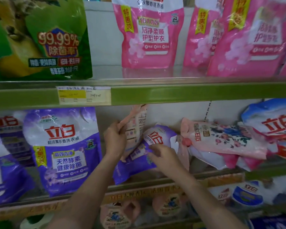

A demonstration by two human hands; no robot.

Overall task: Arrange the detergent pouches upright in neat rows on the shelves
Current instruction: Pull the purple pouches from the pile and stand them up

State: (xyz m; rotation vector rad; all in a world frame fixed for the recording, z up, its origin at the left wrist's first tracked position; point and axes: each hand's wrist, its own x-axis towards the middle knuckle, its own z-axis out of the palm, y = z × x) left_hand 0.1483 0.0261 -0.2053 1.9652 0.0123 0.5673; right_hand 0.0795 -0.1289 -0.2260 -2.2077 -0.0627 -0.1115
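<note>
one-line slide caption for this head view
Left hand holds a pale pink pouch upright while right hand touches a tilted purple pouch.

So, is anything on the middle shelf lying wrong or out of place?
Yes. A purple pouch leans slanted under the right hand. The left hand grips a pale pink pouch, back side showing. To the right, a flowered pink pouch lies on its side.

Green pouch [40,38] with red-and-gold lettering; bright pink pouches [152,35] with white panels; purple-and-white pouch [63,146] bearing red characters; pale pink pouch [221,138] with blue and pink floral print; olive-green shelf edge [188,93].
</note>
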